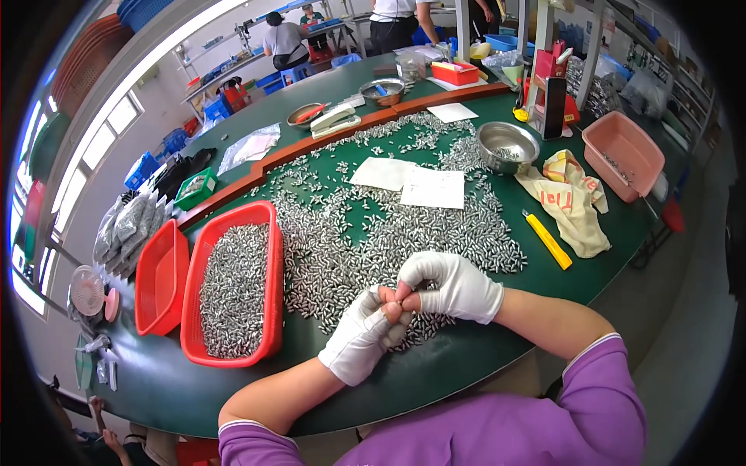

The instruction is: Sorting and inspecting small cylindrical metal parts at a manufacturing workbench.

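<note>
Head view: the left hand (359,342) and right hand (458,287) meet, fingertips pinched closed; I cannot tell whether on a piece. Small metal pieces (466,242) spread over the desk (474,359) below and beyond them, toward a steel bowl (491,158).

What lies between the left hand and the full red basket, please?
Loose silvery pieces, spread over the green tabletop, lie between the left hand and the full red basket; the head view shows this.

Factory workshop, heaped metal parts (474,241), green worktable (179,388), seated worker (286,43)
</note>
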Demonstrator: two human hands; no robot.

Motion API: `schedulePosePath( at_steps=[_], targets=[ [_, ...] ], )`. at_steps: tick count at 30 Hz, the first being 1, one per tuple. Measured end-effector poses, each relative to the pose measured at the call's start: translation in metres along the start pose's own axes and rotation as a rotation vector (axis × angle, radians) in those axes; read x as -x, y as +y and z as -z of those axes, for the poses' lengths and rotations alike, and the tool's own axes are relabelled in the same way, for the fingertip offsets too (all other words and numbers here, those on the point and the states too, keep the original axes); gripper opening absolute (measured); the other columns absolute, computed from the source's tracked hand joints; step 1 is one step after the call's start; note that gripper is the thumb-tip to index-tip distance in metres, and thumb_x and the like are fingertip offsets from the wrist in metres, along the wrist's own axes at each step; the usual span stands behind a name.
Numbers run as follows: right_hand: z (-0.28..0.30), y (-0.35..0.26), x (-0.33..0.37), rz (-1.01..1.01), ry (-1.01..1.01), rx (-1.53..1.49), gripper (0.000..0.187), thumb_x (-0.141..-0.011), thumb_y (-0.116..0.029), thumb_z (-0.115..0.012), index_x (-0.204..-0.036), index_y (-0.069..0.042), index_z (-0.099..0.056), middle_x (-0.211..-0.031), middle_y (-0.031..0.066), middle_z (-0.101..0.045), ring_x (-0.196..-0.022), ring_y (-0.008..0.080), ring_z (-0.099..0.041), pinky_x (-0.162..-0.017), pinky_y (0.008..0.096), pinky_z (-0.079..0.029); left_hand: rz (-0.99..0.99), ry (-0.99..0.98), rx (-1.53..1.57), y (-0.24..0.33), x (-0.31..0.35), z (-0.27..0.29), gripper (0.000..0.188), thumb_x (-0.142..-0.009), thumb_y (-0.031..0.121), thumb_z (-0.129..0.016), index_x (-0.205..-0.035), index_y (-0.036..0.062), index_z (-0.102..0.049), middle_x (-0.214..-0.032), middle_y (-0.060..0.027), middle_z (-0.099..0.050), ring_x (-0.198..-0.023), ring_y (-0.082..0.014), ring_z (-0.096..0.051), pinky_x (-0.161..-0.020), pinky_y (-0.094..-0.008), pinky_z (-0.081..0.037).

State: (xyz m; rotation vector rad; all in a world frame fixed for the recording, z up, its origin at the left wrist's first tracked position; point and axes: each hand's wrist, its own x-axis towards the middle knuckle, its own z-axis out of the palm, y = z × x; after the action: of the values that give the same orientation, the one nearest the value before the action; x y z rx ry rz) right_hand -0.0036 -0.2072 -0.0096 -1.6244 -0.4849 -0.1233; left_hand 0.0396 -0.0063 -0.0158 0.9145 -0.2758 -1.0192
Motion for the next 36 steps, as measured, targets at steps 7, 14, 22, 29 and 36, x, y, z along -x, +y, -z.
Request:
schedulePosePath(
  at_steps=[7, 14, 22, 29, 36],
  targets=[
    [-0.001, 0.005, -0.003, -0.167, 0.039, -0.195, 0.013, -0.084, -0.006, -0.071, -0.094, -0.003, -0.063, -0.094, 0.0032, -0.061, -0.088, 0.0111, -0.059, -0.08, 0.0258, -0.049, 0.006, -0.037, 0.085, 0.002, -0.003, 0.003, 0.019, -0.091, 0.021, -0.066, -0.102, 0.0129, -0.052, -0.092, -0.0006, -0.059, -0.074, -0.0073, -0.051, -0.067, -0.0202, -0.042],
    [-0.003, 0.0, -0.001, 0.12, 0.078, 0.265, 0.019, -0.078, -0.004, -0.073, -0.096, -0.006, -0.068, -0.089, 0.0056, -0.063, -0.085, 0.0178, -0.061, -0.077, 0.0291, -0.049, 0.002, 0.083, 0.046, 0.001, -0.001, -0.006, 0.021, -0.091, 0.024, -0.065, -0.102, 0.0125, -0.051, -0.09, 0.0005, -0.057, -0.072, -0.0071, -0.049, -0.066, -0.0208, -0.04],
    [0.001, -0.004, -0.007, 0.319, 0.176, 0.515, 0.018, -0.075, -0.004, -0.074, -0.091, -0.008, -0.067, -0.086, 0.0069, -0.063, -0.077, 0.0232, -0.062, -0.067, 0.0326, -0.051, -0.027, 0.021, 0.023, -0.001, -0.004, 0.001, 0.02, -0.094, 0.028, -0.06, -0.102, 0.0122, -0.051, -0.087, 0.001, -0.055, -0.069, -0.0073, -0.047, -0.063, -0.0206, -0.038],
    [0.0, -0.007, -0.008, 0.361, 0.147, 0.594, 0.019, -0.072, -0.008, -0.074, -0.09, -0.01, -0.069, -0.083, 0.0078, -0.065, -0.072, 0.0263, -0.063, -0.064, 0.0345, -0.052, -0.03, 0.059, -0.032, 0.0, -0.003, -0.001, 0.023, -0.094, 0.03, -0.06, -0.105, 0.0111, -0.052, -0.087, 0.0017, -0.054, -0.069, -0.0064, -0.046, -0.063, -0.0207, -0.039],
    [-0.003, -0.007, -0.006, 0.34, 0.159, 0.608, 0.018, -0.072, -0.008, -0.074, -0.09, -0.011, -0.07, -0.086, 0.0083, -0.065, -0.074, 0.027, -0.063, -0.064, 0.0354, -0.052, -0.016, 0.085, 0.032, 0.001, -0.001, -0.004, 0.028, -0.089, 0.032, -0.066, -0.102, 0.0134, -0.051, -0.082, 0.0018, -0.051, -0.066, -0.0084, -0.042, -0.06, -0.0221, -0.036]
  ],
)
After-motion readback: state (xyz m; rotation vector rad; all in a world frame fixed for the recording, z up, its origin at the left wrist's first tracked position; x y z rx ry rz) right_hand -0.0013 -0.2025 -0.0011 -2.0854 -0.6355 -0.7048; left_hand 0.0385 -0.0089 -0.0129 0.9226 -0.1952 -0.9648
